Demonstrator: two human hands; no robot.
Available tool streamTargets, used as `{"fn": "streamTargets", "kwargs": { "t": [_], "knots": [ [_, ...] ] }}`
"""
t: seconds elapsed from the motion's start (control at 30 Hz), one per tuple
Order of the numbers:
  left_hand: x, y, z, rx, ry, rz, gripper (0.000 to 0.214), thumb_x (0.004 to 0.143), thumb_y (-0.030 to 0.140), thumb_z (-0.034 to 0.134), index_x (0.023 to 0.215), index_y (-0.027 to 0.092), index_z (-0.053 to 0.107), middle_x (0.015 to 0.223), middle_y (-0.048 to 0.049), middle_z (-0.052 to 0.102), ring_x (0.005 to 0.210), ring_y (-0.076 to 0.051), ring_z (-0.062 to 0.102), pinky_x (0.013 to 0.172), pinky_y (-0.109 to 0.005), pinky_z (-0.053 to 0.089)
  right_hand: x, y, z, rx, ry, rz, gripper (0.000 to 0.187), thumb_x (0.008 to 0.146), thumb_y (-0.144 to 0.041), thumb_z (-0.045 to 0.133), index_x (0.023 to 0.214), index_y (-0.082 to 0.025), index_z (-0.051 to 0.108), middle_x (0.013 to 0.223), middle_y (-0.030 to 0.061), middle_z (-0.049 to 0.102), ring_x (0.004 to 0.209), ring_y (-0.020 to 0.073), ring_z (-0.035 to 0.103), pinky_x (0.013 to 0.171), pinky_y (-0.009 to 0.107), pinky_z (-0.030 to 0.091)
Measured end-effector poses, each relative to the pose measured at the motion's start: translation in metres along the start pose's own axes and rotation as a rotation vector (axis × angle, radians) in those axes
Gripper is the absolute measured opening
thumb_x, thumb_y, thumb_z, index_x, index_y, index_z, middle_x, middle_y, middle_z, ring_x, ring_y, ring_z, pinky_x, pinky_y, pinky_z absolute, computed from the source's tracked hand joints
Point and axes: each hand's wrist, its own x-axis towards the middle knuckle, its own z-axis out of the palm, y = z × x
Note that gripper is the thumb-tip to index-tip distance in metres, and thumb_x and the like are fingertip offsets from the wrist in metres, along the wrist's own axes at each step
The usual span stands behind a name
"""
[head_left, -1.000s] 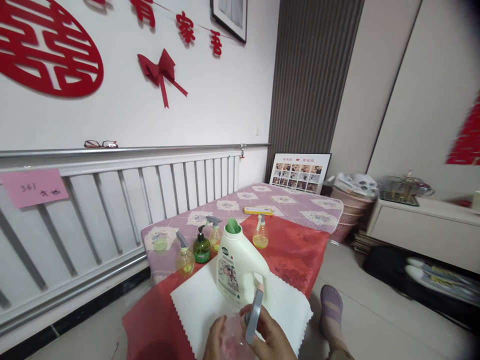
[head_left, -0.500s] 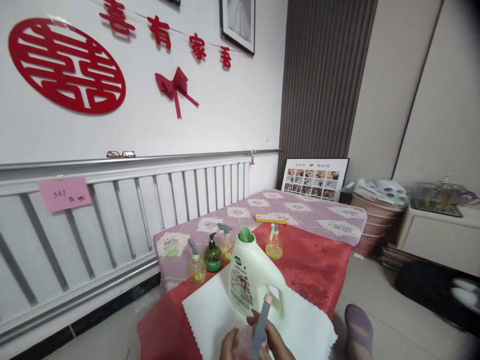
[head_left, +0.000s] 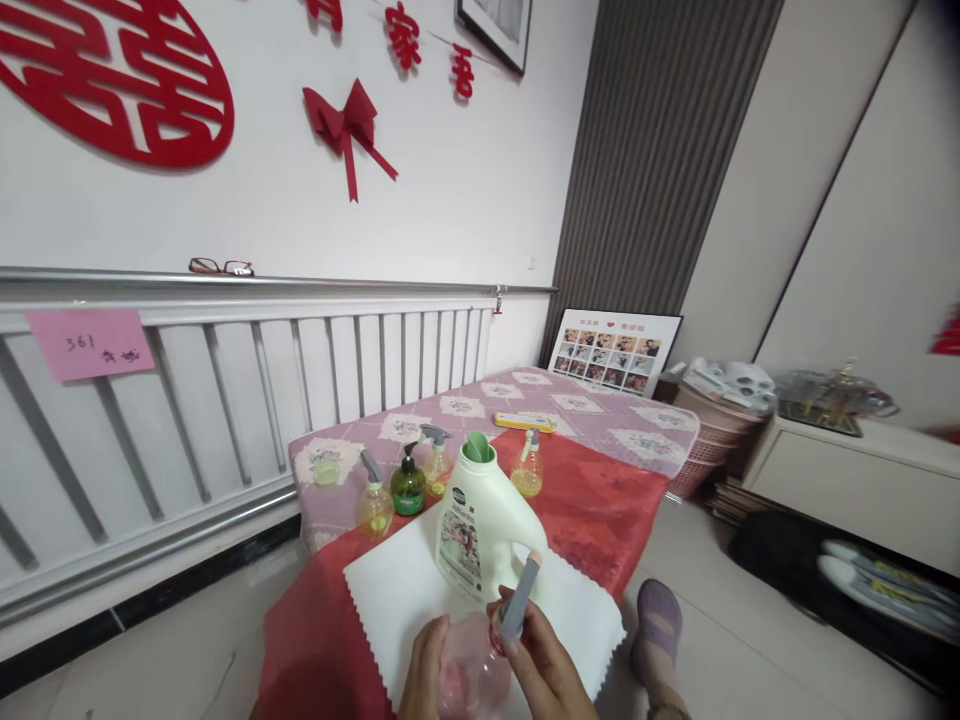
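Low in the view, a clear pink spray bottle (head_left: 474,672) with a grey trigger head is between my two hands. My left hand (head_left: 424,668) wraps the side of its round body. My right hand (head_left: 541,650) is closed around the neck, just under the grey spray head (head_left: 519,598). Right behind it a large pale green detergent jug (head_left: 480,525) stands upright on a white scallop-edged mat (head_left: 390,590). A green insert (head_left: 477,447) shows in the jug's uncapped mouth. The bottom of the spray bottle runs out of the frame.
Left of the jug stand a yellow-tinted spray bottle (head_left: 375,508), a dark green pump bottle (head_left: 409,487) and another sprayer (head_left: 437,462). Behind it are one more spray bottle (head_left: 527,470) and a yellow box (head_left: 523,422). A radiator (head_left: 315,365) lines the wall; a foot (head_left: 658,625) is at right.
The pink spray bottle has come further into view, its body now visible between my hands. My right hand has shifted onto its neck. The whole scene has moved up and left.
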Motion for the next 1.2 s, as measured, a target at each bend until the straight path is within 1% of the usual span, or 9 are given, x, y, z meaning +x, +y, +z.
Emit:
{"fn": "streamTargets", "kwargs": {
  "t": [0.13,0.27,0.37,0.47,0.67,0.87,1.0,1.1,1.2],
  "knots": [
    [0.002,0.001,0.000,-0.003,-0.035,0.007,0.093,0.058,0.020,0.079,0.142,0.010,0.040,0.150,-0.0224,0.042,0.141,-0.033,0.042,0.113,-0.038,0.042,-0.001,-0.010,-0.007,-0.032,-0.015,0.004,0.052,0.082,-0.063,0.060,0.115,-0.024,0.068,0.112,0.0115,0.073,0.105,0.0287,0.067,0.094,0.041,0.055],
    [0.004,0.014,-0.004,0.001,-0.059,-0.092,0.098,0.053,0.019,0.080,0.143,0.019,0.041,0.147,-0.0162,0.049,0.137,-0.033,0.047,0.111,-0.038,0.044,-0.001,-0.010,-0.009,-0.044,-0.049,0.016,0.048,0.083,-0.061,0.060,0.112,-0.024,0.069,0.117,0.0122,0.072,0.110,0.0290,0.065,0.100,0.043,0.051],
    [0.005,0.025,-0.010,0.017,-0.075,-0.189,0.097,0.055,0.021,0.078,0.144,0.020,0.038,0.144,-0.0138,0.053,0.133,-0.032,0.051,0.107,-0.038,0.048,0.000,-0.008,-0.011,-0.043,-0.079,0.000,0.047,0.083,-0.060,0.060,0.112,-0.024,0.069,0.118,0.0122,0.072,0.109,0.0287,0.066,0.100,0.042,0.051],
    [0.004,0.030,-0.013,0.017,-0.091,-0.217,0.092,0.057,0.018,0.073,0.143,0.019,0.039,0.142,-0.0136,0.056,0.130,-0.030,0.054,0.107,-0.036,0.048,0.002,-0.009,-0.012,-0.066,-0.063,-0.001,0.048,0.081,-0.062,0.062,0.109,-0.024,0.070,0.111,0.0113,0.074,0.106,0.0291,0.067,0.098,0.042,0.053],
    [0.003,0.024,-0.012,0.000,-0.115,-0.175,0.090,0.057,0.019,0.071,0.141,0.021,0.041,0.146,-0.0115,0.053,0.133,-0.028,0.051,0.109,-0.033,0.046,0.002,-0.010,-0.015,-0.086,-0.034,-0.013,0.050,0.078,-0.066,0.063,0.103,-0.024,0.073,0.105,0.0121,0.076,0.104,0.0308,0.068,0.096,0.044,0.053],
    [0.005,0.026,-0.010,0.022,-0.167,-0.254,0.101,0.046,0.007,0.064,0.143,0.015,0.036,0.150,-0.0151,0.048,0.133,-0.028,0.051,0.111,-0.033,0.043,-0.002,-0.004,-0.012,-0.078,0.001,-0.002,0.050,0.079,-0.065,0.062,0.104,-0.023,0.072,0.109,0.0126,0.075,0.103,0.0289,0.068,0.097,0.043,0.053],
    [0.006,0.030,-0.009,0.051,-0.175,-0.269,0.103,0.044,0.005,0.062,0.143,0.015,0.035,0.153,-0.0153,0.044,0.137,-0.028,0.048,0.113,-0.032,0.041,-0.004,-0.002,-0.012,-0.063,0.023,0.002,0.050,0.078,-0.065,0.063,0.106,-0.024,0.072,0.109,0.0119,0.076,0.103,0.0287,0.069,0.097,0.043,0.053],
    [0.006,0.026,-0.008,0.046,-0.170,-0.258,0.106,0.042,0.005,0.064,0.143,0.014,0.033,0.152,-0.0165,0.043,0.140,-0.029,0.044,0.114,-0.031,0.039,-0.004,0.000,-0.013,-0.067,0.003,0.000,0.049,0.081,-0.062,0.062,0.110,-0.024,0.071,0.115,0.0117,0.074,0.108,0.0288,0.067,0.100,0.043,0.051],
    [0.005,0.015,-0.004,0.042,-0.148,-0.237,0.108,0.042,0.005,0.066,0.144,0.015,0.030,0.153,-0.0161,0.042,0.139,-0.029,0.045,0.113,-0.032,0.040,-0.003,0.004,-0.015,-0.104,-0.057,-0.016,0.047,0.085,-0.059,0.058,0.115,-0.024,0.068,0.122,0.0125,0.071,0.113,0.0283,0.065,0.102,0.042,0.050]
  ]
}}
